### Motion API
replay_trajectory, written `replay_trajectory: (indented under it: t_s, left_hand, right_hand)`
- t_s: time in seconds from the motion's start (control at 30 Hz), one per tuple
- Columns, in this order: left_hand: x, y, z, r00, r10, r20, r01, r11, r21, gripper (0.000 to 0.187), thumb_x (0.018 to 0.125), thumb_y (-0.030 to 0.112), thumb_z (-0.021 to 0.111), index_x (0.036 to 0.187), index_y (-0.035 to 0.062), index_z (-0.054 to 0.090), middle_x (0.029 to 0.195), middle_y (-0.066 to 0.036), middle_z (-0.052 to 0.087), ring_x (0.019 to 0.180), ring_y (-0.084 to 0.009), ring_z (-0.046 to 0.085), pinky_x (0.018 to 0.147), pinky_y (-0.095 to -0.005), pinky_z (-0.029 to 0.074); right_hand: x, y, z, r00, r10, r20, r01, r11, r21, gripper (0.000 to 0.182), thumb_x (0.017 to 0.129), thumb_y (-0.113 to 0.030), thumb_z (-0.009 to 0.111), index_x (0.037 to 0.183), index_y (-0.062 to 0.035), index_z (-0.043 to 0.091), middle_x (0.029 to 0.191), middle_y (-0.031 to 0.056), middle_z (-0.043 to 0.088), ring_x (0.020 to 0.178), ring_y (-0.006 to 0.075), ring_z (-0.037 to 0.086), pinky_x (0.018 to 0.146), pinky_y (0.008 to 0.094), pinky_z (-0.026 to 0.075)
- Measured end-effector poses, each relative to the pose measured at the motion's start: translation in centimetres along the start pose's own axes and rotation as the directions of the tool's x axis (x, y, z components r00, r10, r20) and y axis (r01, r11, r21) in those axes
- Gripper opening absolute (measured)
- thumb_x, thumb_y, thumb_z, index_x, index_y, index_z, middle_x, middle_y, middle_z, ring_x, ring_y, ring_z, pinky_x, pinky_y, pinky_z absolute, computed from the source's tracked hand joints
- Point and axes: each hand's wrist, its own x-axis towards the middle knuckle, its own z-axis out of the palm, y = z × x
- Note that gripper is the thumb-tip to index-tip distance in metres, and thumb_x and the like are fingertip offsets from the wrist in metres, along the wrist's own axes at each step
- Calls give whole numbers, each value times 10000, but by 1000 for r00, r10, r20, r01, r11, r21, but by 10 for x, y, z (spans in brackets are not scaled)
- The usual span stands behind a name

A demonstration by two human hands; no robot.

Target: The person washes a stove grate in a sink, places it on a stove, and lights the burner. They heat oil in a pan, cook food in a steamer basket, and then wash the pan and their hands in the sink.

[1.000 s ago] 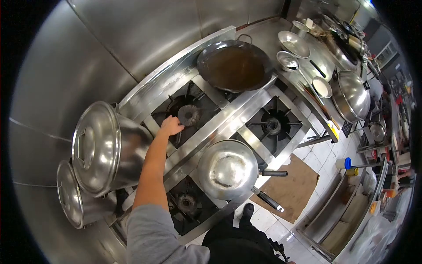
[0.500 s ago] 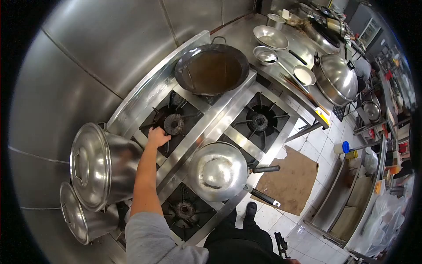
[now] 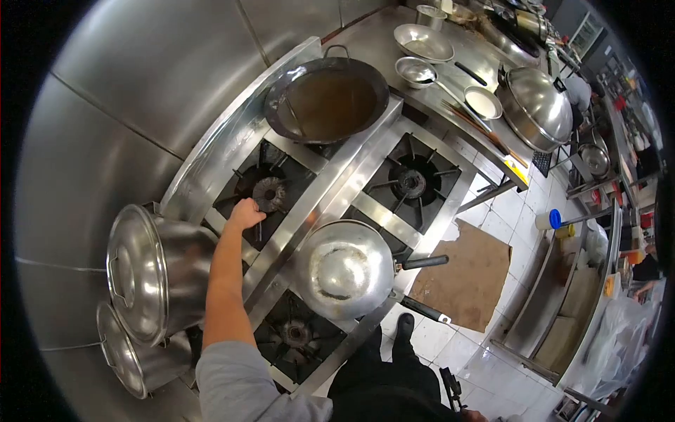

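My left hand [image 3: 246,214] reaches over the back-left gas burner [image 3: 269,193], fingers curled closed at the edge of its black grate [image 3: 281,165]. Whatever is under the fingers is hidden. Only a sliver of my right hand [image 3: 474,416] shows at the bottom edge, near a black object [image 3: 451,388] I cannot name; its fingers are out of sight. Right of my left forearm, a pan with a long black handle [image 3: 425,307] sits on the stove under an upturned metal pan [image 3: 344,271]. A wok [image 3: 327,102] of brownish liquid stands behind the burner.
Two large lidded stockpots [image 3: 184,264] stand at the left by the steel wall. On the far counter are a shallow metal bowl [image 3: 424,43], a ladle [image 3: 416,72], a small bowl of white contents [image 3: 483,103] and a domed steamer [image 3: 538,109]. Cardboard [image 3: 464,274] lies on the tiled floor.
My left hand has shifted slightly on the grate beside the burner, and its fingers look more curled. The view has moved a little; the pans and pots stay in place.
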Motion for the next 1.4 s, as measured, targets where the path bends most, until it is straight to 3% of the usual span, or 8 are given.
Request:
replay_trajectory:
  t_s: [0.17,0.33,0.83,1.03,1.17,1.23,1.3,1.4]
  left_hand:
    - [-5,-11,20,960,141,-241,-118,987,108,433,646,346,712,846,-35,662,835,-219,646,859,-356,630,765,-412,498]
    - [-6,-14,8,998,-31,-52,33,999,36,431,626,406,682,762,-3,679,796,-220,657,808,-373,637,749,-436,508]
    - [-14,4,4,998,27,-59,-24,999,38,372,727,320,625,932,16,687,1047,-206,615,961,-364,594,881,-424,467]
    - [-9,-13,10,983,173,-53,-165,977,134,364,734,352,637,895,32,703,920,-214,639,1063,-360,521,887,-440,459]
    - [-6,-3,0,992,78,97,-94,979,179,332,746,316,621,912,40,704,903,-200,649,1078,-355,513,895,-438,460]
    - [-9,6,-1,953,269,139,-303,838,454,314,788,244,542,915,-7,683,900,-221,652,977,-385,555,843,-464,465]
    - [-3,5,19,958,269,100,-287,890,354,301,788,226,528,901,-9,678,904,-219,653,949,-394,573,828,-472,469]
    - [-11,6,30,969,245,-10,-243,966,87,293,798,197,488,898,-10,670,906,-227,649,868,-406,606,805,-481,476]
  right_hand:
    - [-12,1,3,1000,3,5,-3,1000,2,442,968,-339,457,1268,-17,501,1168,97,580,1036,197,542,918,352,412]
    - [1,-9,11,999,-30,32,30,999,-13,449,974,-339,449,1274,-8,496,1174,93,576,1049,191,535,933,344,405]
    - [11,-6,38,996,-76,47,74,996,56,470,996,-344,409,1286,18,484,1182,76,568,1072,174,522,959,321,396]
    - [7,-30,45,995,-75,58,74,997,23,510,985,-395,419,1278,15,497,1163,70,572,1051,160,522,933,304,411]
    - [9,-33,46,991,-91,96,80,990,116,549,967,-427,446,1280,21,495,1132,54,578,1026,150,525,909,304,426]
    - [17,-25,40,991,-63,119,56,997,60,547,961,-423,464,1270,28,498,1114,70,584,1007,171,539,890,312,440]
    - [51,0,28,990,-34,139,34,999,3,546,955,-418,483,1259,35,501,1096,86,591,987,191,552,870,320,454]
    - [121,68,-3,973,84,216,-145,946,289,368,915,-407,511,985,-71,645,853,51,645,746,177,591,703,329,486]
